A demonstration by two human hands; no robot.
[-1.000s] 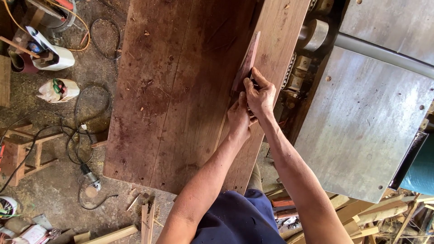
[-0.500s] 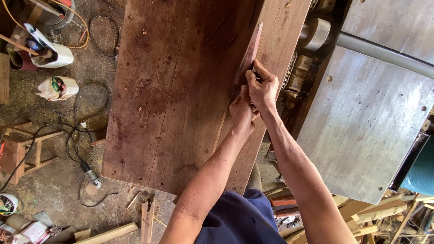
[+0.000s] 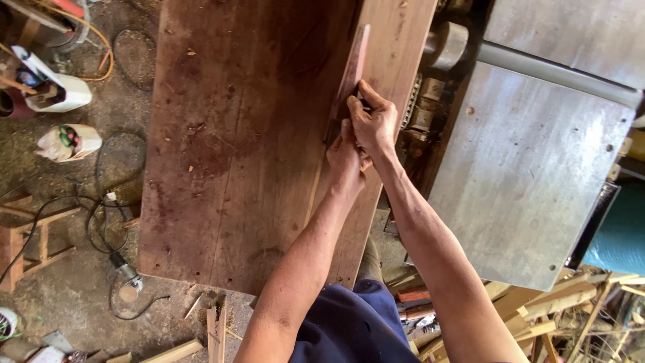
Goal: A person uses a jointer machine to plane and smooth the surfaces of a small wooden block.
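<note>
A wide reddish-brown wooden board (image 3: 235,148) lies across the view. On its right part stands a thin wooden strip (image 3: 353,70) on edge, running away from me. My left hand (image 3: 342,153) presses against the near end of the strip. Beside it, my right hand (image 3: 373,121) pinches the same strip from the right, fingers closed around it. Whether a small dark tool sits under my right fingers I cannot tell.
A grey metal machine table (image 3: 531,168) stands at the right, with rollers (image 3: 445,47) beside the board. Power cables (image 3: 101,215), white containers (image 3: 57,94) and a small wooden stool (image 3: 27,242) lie on the dirt floor left. Wood offcuts (image 3: 537,316) pile bottom right.
Both hands have slid a little further along the strip, away from me, keeping their hold. The board has not moved.
</note>
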